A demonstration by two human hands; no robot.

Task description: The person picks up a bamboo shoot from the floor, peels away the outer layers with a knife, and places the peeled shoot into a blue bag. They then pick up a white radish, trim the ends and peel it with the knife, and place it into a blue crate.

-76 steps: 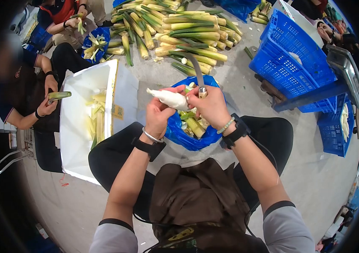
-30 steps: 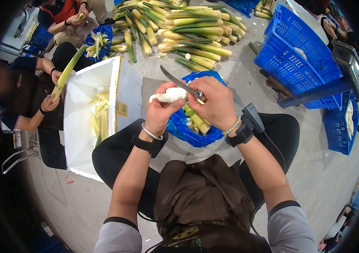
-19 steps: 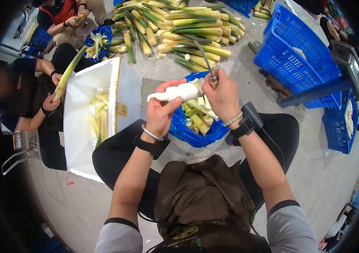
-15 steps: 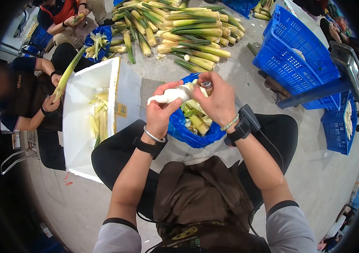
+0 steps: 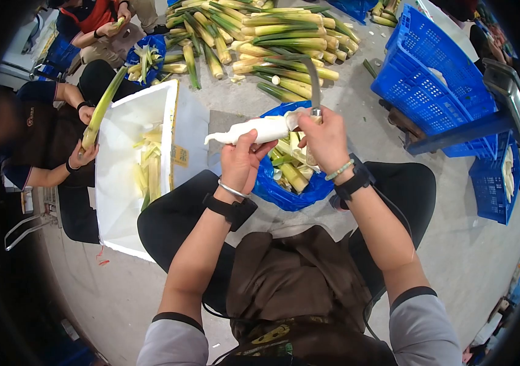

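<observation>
A peeled white water bamboo shoot [image 5: 258, 130] lies across the fingers of my left hand [image 5: 243, 160], which is closed around it from below. Its thin tip points left. In my right hand [image 5: 326, 141] is a curved knife [image 5: 315, 85], its blade pointing up and away and its light handle below the fist. My right thumb and fingers are at the shoot's right end, by a pale flap of husk [image 5: 296, 117]. Below both hands, a blue bag [image 5: 293, 201] holds green and yellow husk pieces.
A white foam box [image 5: 116, 229] with husks stands at left. Beside it a co-worker's hand [image 5: 83, 157] grips an unpeeled shoot. Ahead lies a heap of unpeeled shoots [image 5: 290, 43]. At right are blue crates [image 5: 437, 91] and a metal scale [image 5: 510, 91].
The knife blade has swung upright into view above my right hand. The shoot now lies more fully exposed, its tip further left, and my left hand has moved slightly right and down.
</observation>
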